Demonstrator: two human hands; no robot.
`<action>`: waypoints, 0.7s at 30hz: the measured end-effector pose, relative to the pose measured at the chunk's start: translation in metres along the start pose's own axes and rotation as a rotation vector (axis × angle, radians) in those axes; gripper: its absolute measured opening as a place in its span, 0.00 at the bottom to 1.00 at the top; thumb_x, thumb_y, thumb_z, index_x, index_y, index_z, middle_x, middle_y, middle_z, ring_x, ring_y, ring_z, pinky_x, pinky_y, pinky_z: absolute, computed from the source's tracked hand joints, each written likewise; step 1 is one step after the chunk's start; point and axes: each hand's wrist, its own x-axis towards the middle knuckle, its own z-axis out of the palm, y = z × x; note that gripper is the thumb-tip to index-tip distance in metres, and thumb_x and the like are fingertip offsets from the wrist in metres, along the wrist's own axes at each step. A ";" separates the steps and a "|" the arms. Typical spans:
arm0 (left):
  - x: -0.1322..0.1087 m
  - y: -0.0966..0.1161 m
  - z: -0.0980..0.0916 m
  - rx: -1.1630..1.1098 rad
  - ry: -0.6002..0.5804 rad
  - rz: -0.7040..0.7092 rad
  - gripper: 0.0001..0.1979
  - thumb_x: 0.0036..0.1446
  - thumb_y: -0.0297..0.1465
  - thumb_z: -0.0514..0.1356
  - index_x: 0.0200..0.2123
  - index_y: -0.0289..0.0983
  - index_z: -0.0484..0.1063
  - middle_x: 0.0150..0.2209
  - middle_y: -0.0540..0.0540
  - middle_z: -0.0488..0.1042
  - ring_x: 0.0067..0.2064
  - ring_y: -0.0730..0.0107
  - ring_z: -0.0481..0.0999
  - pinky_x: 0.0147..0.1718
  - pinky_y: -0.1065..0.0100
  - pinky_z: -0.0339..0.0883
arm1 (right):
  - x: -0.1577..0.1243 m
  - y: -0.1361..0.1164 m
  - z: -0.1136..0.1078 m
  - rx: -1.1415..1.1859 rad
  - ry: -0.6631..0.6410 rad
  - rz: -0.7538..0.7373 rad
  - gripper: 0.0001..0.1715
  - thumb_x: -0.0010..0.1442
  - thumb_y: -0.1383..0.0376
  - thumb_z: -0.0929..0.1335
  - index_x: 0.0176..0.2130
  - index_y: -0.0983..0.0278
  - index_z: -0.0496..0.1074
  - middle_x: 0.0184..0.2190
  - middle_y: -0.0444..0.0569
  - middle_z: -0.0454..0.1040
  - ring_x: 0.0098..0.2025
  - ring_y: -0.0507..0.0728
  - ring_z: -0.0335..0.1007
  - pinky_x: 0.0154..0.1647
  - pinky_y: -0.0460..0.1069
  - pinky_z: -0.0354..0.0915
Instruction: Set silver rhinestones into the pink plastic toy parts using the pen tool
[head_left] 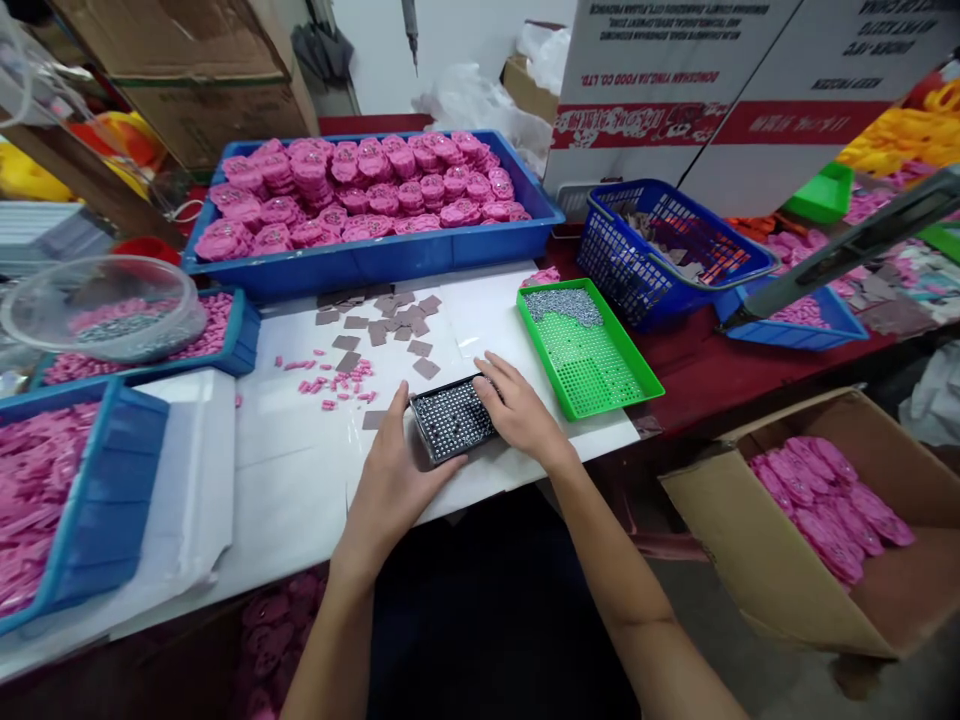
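Observation:
A small black tray [452,418], dotted with rows of small shiny metal pieces, is tilted just above the near edge of the white table. My left hand [394,470] is closed around its left end, thumb along the near edge and fingers at the far left corner. Across the tray's right end lies my right hand [517,405], its fingers stretched out and covering that part. Close by on the right is a green perforated tray [592,350] with a heap of small grey metal pieces [562,305]. Small pink pieces [337,385] and grey-brown squares [397,320] are scattered beyond my hands.
Behind stands a long blue tray [375,255] of stacked pink flower-shaped items [360,190]. A blue basket [667,250] is at the back right, a cardboard box [795,580] at lower right. Blue bins [112,480] and a clear round tub [105,310] sit on the left.

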 end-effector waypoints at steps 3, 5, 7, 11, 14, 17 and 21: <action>0.003 0.011 -0.011 0.017 0.041 0.065 0.58 0.53 0.47 0.72 0.76 0.42 0.41 0.71 0.32 0.61 0.70 0.42 0.65 0.66 0.44 0.65 | 0.002 0.000 0.004 0.067 -0.058 0.006 0.43 0.73 0.43 0.54 0.71 0.69 0.62 0.75 0.57 0.55 0.78 0.60 0.46 0.80 0.59 0.44; 0.005 0.017 -0.016 0.035 0.054 0.114 0.58 0.54 0.47 0.72 0.76 0.42 0.41 0.71 0.32 0.62 0.70 0.43 0.66 0.66 0.44 0.65 | -0.001 0.000 0.005 0.105 -0.044 0.004 0.44 0.73 0.42 0.53 0.71 0.67 0.61 0.75 0.55 0.55 0.79 0.58 0.45 0.80 0.59 0.43; 0.008 0.021 -0.018 0.052 0.061 0.156 0.56 0.55 0.47 0.71 0.76 0.42 0.42 0.70 0.32 0.63 0.70 0.44 0.66 0.66 0.45 0.65 | -0.003 0.001 0.006 0.120 -0.023 -0.001 0.44 0.73 0.41 0.52 0.71 0.66 0.61 0.75 0.54 0.56 0.78 0.58 0.46 0.80 0.59 0.44; 0.011 0.015 -0.017 0.055 0.068 0.191 0.53 0.55 0.48 0.71 0.75 0.40 0.47 0.69 0.32 0.64 0.69 0.44 0.67 0.66 0.44 0.65 | -0.002 0.004 0.009 0.082 0.000 -0.020 0.43 0.73 0.42 0.52 0.71 0.64 0.62 0.75 0.53 0.56 0.78 0.58 0.46 0.80 0.60 0.46; 0.010 0.008 -0.014 0.044 0.068 0.177 0.53 0.54 0.49 0.72 0.74 0.40 0.49 0.69 0.31 0.64 0.68 0.43 0.67 0.66 0.43 0.65 | 0.000 0.005 0.011 0.046 0.005 -0.039 0.42 0.73 0.43 0.52 0.71 0.64 0.62 0.75 0.53 0.56 0.78 0.59 0.46 0.80 0.61 0.47; 0.009 0.008 -0.015 0.047 0.071 0.177 0.52 0.55 0.49 0.71 0.74 0.39 0.51 0.69 0.31 0.65 0.68 0.43 0.68 0.65 0.43 0.66 | 0.000 0.004 0.013 0.043 0.001 -0.040 0.43 0.73 0.43 0.52 0.71 0.66 0.61 0.75 0.54 0.56 0.78 0.59 0.46 0.80 0.60 0.45; 0.016 0.017 -0.020 0.078 0.080 0.246 0.50 0.55 0.47 0.71 0.73 0.39 0.52 0.69 0.33 0.66 0.69 0.46 0.68 0.67 0.46 0.65 | 0.000 0.003 0.010 0.089 0.007 -0.006 0.43 0.73 0.43 0.52 0.72 0.66 0.61 0.74 0.54 0.57 0.78 0.58 0.47 0.80 0.59 0.45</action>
